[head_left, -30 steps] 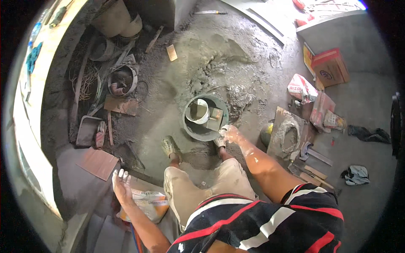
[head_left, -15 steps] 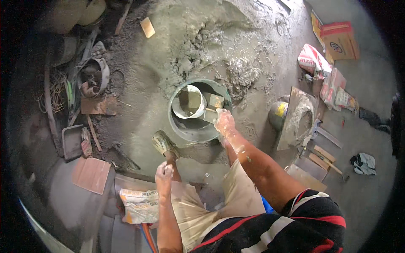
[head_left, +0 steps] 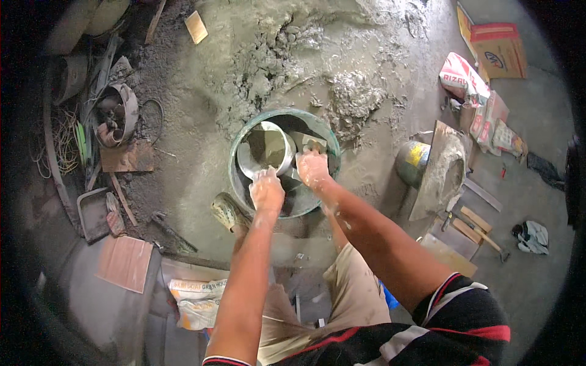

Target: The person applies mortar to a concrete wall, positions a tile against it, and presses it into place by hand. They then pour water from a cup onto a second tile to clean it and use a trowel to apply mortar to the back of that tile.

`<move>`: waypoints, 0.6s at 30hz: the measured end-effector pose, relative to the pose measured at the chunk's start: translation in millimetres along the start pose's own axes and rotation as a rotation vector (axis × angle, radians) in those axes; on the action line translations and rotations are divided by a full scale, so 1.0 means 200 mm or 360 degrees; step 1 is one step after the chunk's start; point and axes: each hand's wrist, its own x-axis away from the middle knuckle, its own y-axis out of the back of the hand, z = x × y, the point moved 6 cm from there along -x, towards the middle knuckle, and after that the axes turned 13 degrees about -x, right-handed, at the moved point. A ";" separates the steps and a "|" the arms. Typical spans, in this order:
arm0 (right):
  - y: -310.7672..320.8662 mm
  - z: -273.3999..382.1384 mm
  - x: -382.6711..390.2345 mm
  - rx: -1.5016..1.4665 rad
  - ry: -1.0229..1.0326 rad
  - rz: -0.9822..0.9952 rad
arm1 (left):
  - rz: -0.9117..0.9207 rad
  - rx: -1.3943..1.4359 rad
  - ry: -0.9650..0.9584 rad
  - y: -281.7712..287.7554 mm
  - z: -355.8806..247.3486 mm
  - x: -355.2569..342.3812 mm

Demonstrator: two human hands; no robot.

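Observation:
A large round grey-green tub (head_left: 333, 139) stands on the wet cement floor in front of me. Inside it, toward the left, is a smaller white pail (head_left: 245, 160) with grey liquid showing in it. My left hand (head_left: 267, 190) is closed over the pail's near rim. Beside the pail, my right hand (head_left: 314, 168) is closed at a flat grey trowel-like tool (head_left: 301, 140) with a tan patch. My fingers cover part of this tool, so its exact kind is unclear. Both hands are smeared with pale cement.
Wet mortar (head_left: 354, 97) lies heaped beyond the tub. At right are a mortar-coated board (head_left: 441, 174), a round grey container (head_left: 411, 163), a hammer (head_left: 482, 235), torn bags (head_left: 465, 82) and a cardboard box (head_left: 497, 52). A bucket (head_left: 127, 116) and a tray (head_left: 94, 216) stand left.
My left hand has moved forward from near my knee to the white pail's rim. My right hand has shifted slightly left and up, over the flat tool.

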 end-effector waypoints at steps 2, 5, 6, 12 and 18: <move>0.04 0.03 -0.02 0.0018 0.0068 0.0021 | -0.0015 0.0002 -0.0098 -0.01 0.03 -0.03; 0.10 0.03 0.07 0.0102 0.0116 -0.0030 | -0.0094 0.0018 -0.0277 0.06 -0.03 0.04; 0.12 0.04 0.11 0.0045 0.0124 0.0030 | -0.0015 0.0068 -0.0261 0.06 -0.01 0.10; 0.30 0.02 0.48 -0.0196 0.0142 0.0246 | 0.0149 0.0642 -0.0044 0.26 0.06 0.37; 0.72 -0.07 0.84 -0.0151 -0.0025 0.0242 | 0.0037 0.0759 0.0045 0.20 0.10 0.27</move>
